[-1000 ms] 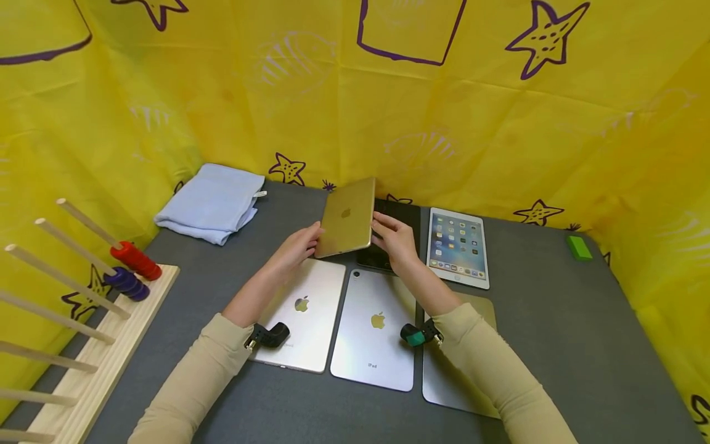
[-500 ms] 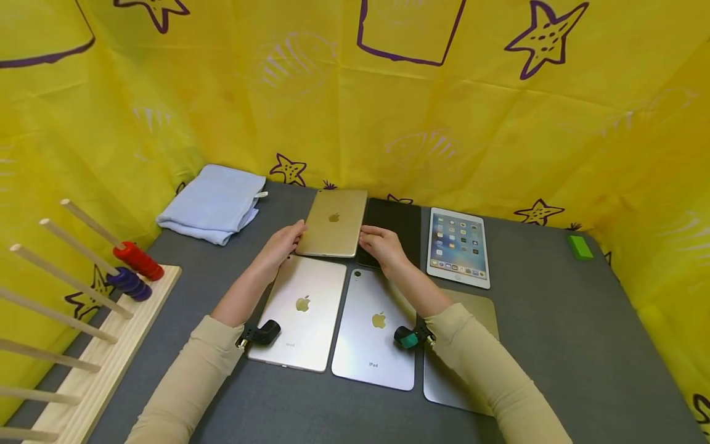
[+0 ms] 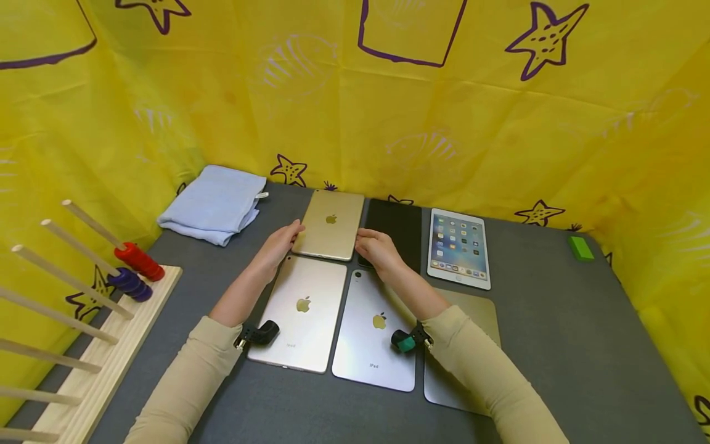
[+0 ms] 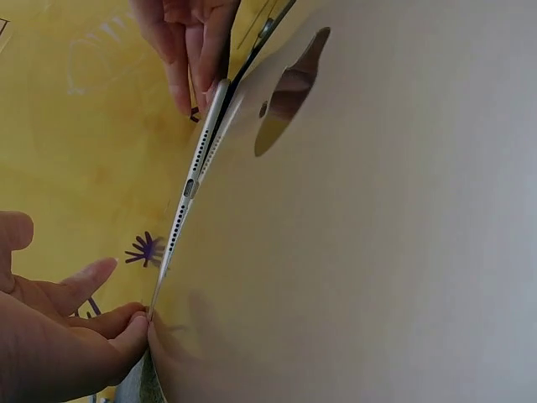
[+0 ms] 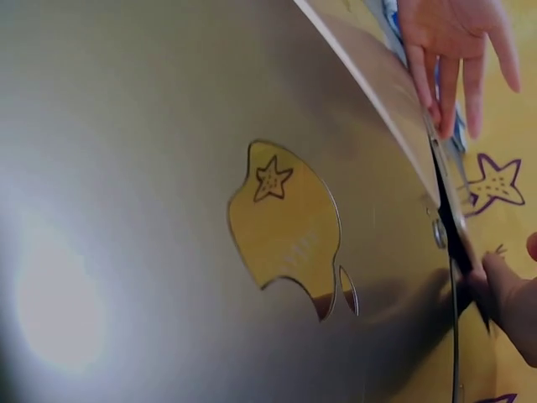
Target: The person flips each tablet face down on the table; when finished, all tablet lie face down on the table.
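A gold tablet [image 3: 329, 225] lies back side up near the rear of the table, its logo showing. My left hand [image 3: 276, 248] touches its left edge near the front corner; in the left wrist view, fingertips [image 4: 134, 323] meet at that corner. On the opposite edge my right hand [image 3: 379, 251] rests with its fingers against the side. Palm and straight fingers of the left hand appear in the right wrist view. In front lie a pale gold tablet [image 3: 304, 311] and a silver tablet [image 3: 374, 345], both back side up. The right hand partly covers a black tablet [image 3: 395, 225].
A white tablet [image 3: 459, 246] with a lit screen lies right of the black one. Under the right forearm is a grey tablet [image 3: 455, 382]. A folded blue cloth [image 3: 213, 200], a wooden peg rack [image 3: 111, 351] with rings and a green block [image 3: 580, 248] stand around.
Both hands have lowered the gold tablet from a tilted, raised position to lie flat, then slid it slightly left. The black tablet is more exposed.
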Motion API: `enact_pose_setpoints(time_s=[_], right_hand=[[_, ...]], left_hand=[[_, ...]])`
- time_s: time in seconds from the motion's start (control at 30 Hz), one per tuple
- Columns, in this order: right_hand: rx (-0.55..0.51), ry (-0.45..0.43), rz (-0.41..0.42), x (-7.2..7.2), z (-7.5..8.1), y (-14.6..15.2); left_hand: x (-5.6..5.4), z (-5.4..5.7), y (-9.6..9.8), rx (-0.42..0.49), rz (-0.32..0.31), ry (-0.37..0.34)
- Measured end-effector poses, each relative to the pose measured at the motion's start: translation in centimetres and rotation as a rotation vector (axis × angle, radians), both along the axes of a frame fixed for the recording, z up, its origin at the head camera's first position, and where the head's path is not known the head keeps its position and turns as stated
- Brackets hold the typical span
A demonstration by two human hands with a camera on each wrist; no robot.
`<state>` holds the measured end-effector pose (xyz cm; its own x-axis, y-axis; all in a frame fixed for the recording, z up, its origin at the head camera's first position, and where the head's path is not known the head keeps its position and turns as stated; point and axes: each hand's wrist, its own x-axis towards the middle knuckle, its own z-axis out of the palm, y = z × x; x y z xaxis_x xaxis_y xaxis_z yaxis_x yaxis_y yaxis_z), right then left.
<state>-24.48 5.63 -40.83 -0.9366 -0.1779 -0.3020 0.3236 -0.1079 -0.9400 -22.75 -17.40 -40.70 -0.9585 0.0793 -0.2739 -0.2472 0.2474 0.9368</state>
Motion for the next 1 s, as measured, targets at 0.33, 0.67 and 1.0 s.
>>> enact_pose_setpoints(time_s=[0.33, 0.67, 1.0], right_hand=[[0.055, 0.009, 0.12, 0.5, 0.5, 0.0], [0.032, 0.012, 0.177, 0.7, 1.2, 0.7], [-0.052, 0.04, -0.02, 0.8, 2.8, 5.1]], left_hand=[[0.0, -0.7, 0.0, 0.001, 0.029, -0.002], [-0.1, -0.1, 0.1, 0.033, 0.022, 0.021], [1.3, 1.6, 2.4, 0.209, 0.113, 0.156]])
